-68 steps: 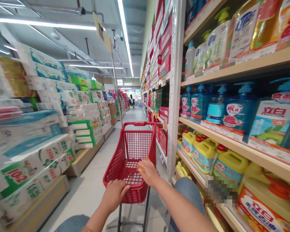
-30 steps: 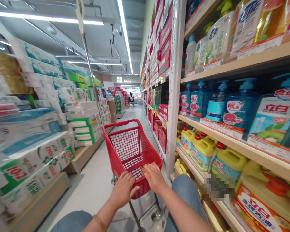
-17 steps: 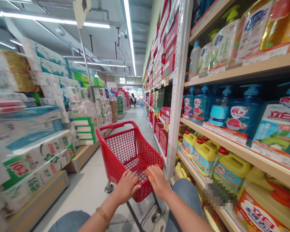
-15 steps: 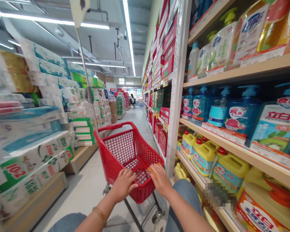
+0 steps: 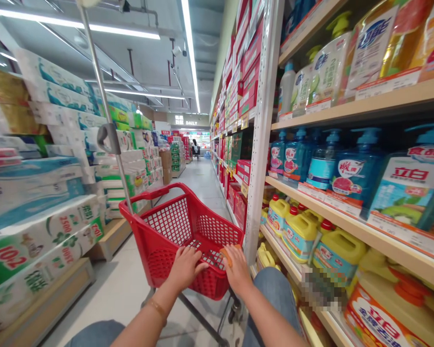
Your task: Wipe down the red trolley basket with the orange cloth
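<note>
A red shopping cart (image 5: 148,231) with a perforated plastic basket stands close in front of me, between my knees. My left hand (image 5: 186,267) grips its near rim, with the fingers curled over the edge and the thumb apart. At the right corner of that rim, my right hand (image 5: 237,270) is closed on an orange cloth (image 5: 227,256), which is mostly hidden under the fingers and presses against the red plastic. Inside, the visible part of the basket shows only its grid floor. A metal pole (image 5: 104,106) rises from the cart's left corner.
Shelves on my right hold blue pump bottles (image 5: 352,168) and yellow detergent jugs (image 5: 300,233). Stacked paper packs (image 5: 47,250) line the left on low wooden platforms. A tiled aisle (image 5: 198,178) runs ahead, with a seated person (image 5: 195,148) far down it.
The cart has turned, its far left corner and pole swinging left. Both hands remain at the near rim, shifted slightly with it, and the cloth stays under my right hand.
</note>
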Demonstrator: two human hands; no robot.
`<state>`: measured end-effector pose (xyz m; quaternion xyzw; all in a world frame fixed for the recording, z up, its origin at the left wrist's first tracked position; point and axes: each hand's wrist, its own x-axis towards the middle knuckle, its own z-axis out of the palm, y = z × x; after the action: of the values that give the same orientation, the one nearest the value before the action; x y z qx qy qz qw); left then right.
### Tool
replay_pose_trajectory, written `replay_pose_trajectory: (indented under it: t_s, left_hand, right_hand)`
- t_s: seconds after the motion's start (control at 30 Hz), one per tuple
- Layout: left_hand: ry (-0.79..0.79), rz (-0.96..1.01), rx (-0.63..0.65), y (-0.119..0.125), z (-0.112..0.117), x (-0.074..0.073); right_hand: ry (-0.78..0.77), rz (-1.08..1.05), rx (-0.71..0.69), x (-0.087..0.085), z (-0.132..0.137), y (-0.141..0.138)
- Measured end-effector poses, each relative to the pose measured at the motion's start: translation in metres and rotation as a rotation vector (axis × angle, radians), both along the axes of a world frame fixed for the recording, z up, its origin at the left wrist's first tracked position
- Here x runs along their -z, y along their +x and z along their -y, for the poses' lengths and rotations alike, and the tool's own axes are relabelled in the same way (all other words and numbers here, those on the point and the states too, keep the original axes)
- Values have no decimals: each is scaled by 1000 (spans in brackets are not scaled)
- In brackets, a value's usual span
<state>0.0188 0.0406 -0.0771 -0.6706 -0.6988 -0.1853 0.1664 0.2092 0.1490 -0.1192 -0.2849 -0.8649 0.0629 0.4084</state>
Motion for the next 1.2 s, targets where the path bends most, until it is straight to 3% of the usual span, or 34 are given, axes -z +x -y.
replay_pose_trajectory:
  t_s: [0.1,0.2,0.3,0.4,0.53,0.67,0.8,0.93,1.07,1.2]
  left_hand:
    - [22,-2,-54,11,-5,2]
    - [29,-5,-47,16,-6,3]
    - [35,-10,-73,3,0,-1]
    - [64,-13,-163,-13,7,-6]
    - [82,-2,-246,-7,6,-7]
    - [73,24,-272,4,0,-6]
    - [20,6,-191,-14,6,-10]
    - [60,-32,-354,-29,11,-11]
    - [39,-10,-422,-18,4,-10]
    - [-8,13,-335,-18,10,-19]
  right_hand:
    - [8,-38,111,3,10,-17]
    - [73,3,28,4,21,-17]
    - [95,38,-29,5,13,-2]
    - [74,10,39,6,-1,2]
    - [32,-49,153,7,4,-24]
    - [50,-40,115,3,14,-41]
    - [59,-10,65,3,-8,-27]
    - [-22,-38,143,3,-25,-28]
    - [-47,-41,141,-6,-5,-59]
    - [8,-2,23,-13,9,-73]
